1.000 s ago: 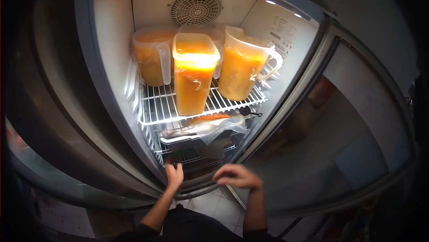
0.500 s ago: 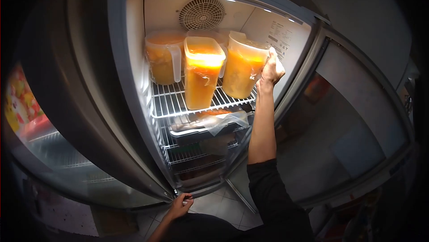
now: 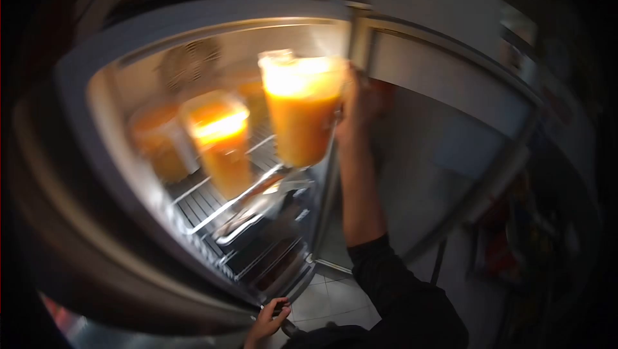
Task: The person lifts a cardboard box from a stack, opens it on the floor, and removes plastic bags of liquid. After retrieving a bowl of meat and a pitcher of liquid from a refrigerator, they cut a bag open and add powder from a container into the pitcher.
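My right hand (image 3: 351, 107) is closed on the handle side of a clear pitcher of orange liquid (image 3: 301, 117), at the right front of the lit fridge. Left of it, on the wire shelf (image 3: 209, 214), stand a narrower container of orange liquid (image 3: 222, 149) and a pitcher (image 3: 161, 143) with a pale handle. Another container is partly hidden behind. Low in the view, my left hand (image 3: 273, 318) has curled fingers near the fridge's bottom edge; what it holds, if anything, is too small to name.
The fridge door (image 3: 438, 149) stands open on the right. A wrapped tray (image 3: 248, 217) lies on a lower shelf. A fan grille (image 3: 190, 62) is on the back wall. Floor tiles (image 3: 328, 301) show below.
The pitcher in my right hand has come off the shelf, forward and away from the other containers. The view has turned right and is blurred. My left hand stays low.
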Action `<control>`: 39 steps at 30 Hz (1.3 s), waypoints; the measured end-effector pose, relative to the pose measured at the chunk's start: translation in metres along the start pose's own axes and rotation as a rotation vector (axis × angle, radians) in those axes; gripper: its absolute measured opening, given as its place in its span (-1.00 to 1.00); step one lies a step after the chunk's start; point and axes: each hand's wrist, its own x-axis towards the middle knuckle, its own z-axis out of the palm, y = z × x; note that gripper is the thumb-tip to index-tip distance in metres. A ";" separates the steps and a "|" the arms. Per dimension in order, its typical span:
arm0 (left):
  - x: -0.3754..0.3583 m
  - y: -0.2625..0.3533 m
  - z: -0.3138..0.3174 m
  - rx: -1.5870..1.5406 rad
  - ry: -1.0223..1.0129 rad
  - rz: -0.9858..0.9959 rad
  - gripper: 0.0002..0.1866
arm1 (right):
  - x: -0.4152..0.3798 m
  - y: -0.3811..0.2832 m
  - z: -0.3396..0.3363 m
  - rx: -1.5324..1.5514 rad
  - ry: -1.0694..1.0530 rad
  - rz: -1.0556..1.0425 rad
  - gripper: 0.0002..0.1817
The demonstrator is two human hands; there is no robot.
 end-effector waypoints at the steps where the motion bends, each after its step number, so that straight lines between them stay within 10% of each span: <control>1: 0.010 0.001 -0.002 0.026 -0.062 0.026 -0.53 | -0.003 -0.001 -0.018 0.057 0.008 -0.039 -0.62; 8: 0.040 0.034 0.039 0.294 -0.382 0.039 -0.56 | -0.093 -0.170 -0.159 0.049 -0.020 0.337 -0.74; 19: 0.078 -0.123 0.255 0.898 -0.667 -0.120 -0.44 | -0.241 -0.363 -0.469 -0.223 0.423 0.120 -0.67; 21: 0.133 -0.310 0.244 1.424 -1.064 0.324 -0.40 | -0.253 -0.399 -0.511 -0.313 0.567 0.061 -0.61; 24: 0.088 -0.295 0.281 0.527 -0.809 -0.708 -0.50 | -0.274 -0.438 -0.604 -0.364 0.707 0.034 -0.62; 25: 0.043 -0.215 0.321 0.682 -0.784 -0.679 -0.43 | -0.277 -0.447 -0.634 -0.372 0.748 0.015 -0.61; 31: 0.043 -0.265 0.406 0.656 -0.590 -0.999 -0.61 | -0.242 -0.508 -0.779 -0.398 0.980 -0.184 -0.62; 39: 0.186 -0.261 0.686 0.902 -0.771 -0.825 -0.61 | -0.111 -0.589 -1.009 -0.451 1.166 -0.425 -0.69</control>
